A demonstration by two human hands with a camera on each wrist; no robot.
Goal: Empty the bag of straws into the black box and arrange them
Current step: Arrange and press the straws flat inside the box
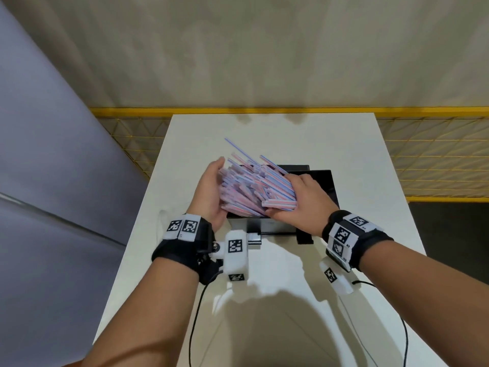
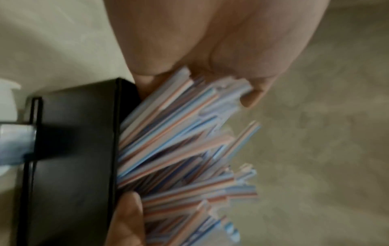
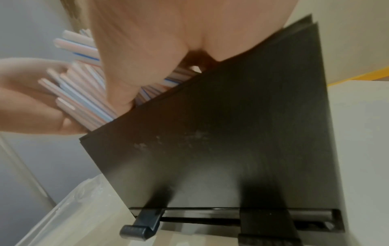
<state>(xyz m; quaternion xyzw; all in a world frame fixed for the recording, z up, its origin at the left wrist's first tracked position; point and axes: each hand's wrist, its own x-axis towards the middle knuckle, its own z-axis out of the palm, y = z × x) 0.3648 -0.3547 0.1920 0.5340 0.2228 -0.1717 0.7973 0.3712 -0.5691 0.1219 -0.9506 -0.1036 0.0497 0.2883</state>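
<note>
A black box [image 1: 326, 183] stands mid-table with a thick heap of red-and-blue striped straws [image 1: 251, 186] sticking out of it, fanned up and to the left. My left hand [image 1: 211, 186] lies with flat palm and nearly straight fingers against the straws' left ends. My right hand [image 1: 299, 197] grips the right side of the heap, fingers over the top and thumb below near the box's front edge. The left wrist view shows my left fingertips [image 2: 250, 99] on the straw ends [image 2: 179, 149] beside the box [image 2: 73, 166]. The right wrist view shows my thumb [image 3: 120, 99] on the straws [image 3: 84, 96].
The white table [image 1: 357, 144] is narrow, with edges close on both sides of the box. A clear plastic bag [image 3: 69, 211] lies crumpled on the table left of the box. A yellow rail and mesh [image 1: 434, 154] run behind the table. Cables trail from both wristbands.
</note>
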